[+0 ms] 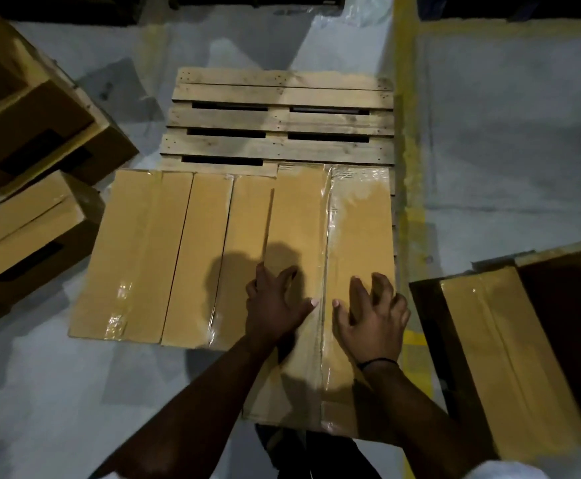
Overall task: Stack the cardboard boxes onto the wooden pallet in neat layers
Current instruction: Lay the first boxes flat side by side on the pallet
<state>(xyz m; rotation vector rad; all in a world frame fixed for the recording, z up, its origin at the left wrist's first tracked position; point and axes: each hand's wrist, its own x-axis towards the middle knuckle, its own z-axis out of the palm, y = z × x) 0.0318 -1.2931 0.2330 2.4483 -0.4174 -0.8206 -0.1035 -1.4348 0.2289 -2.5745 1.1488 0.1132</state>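
The left hand (275, 302) and right hand (372, 323) rest on the right box (334, 219) at lower centre, fingers spread apart, gripping nothing. It lies just beside the middle box (213, 257) on the pallet (278, 119).

Splayed, apparently: left grip (277, 305), right grip (373, 318).

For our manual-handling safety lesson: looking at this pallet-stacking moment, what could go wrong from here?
1. The right box, under the left hand and right hand, juts nearer than its row; upper layers may sit crooked.
2. Left fingers lie at the seam with the middle box; sliding could pinch them.
3. A loose box lies close by: possible trip.
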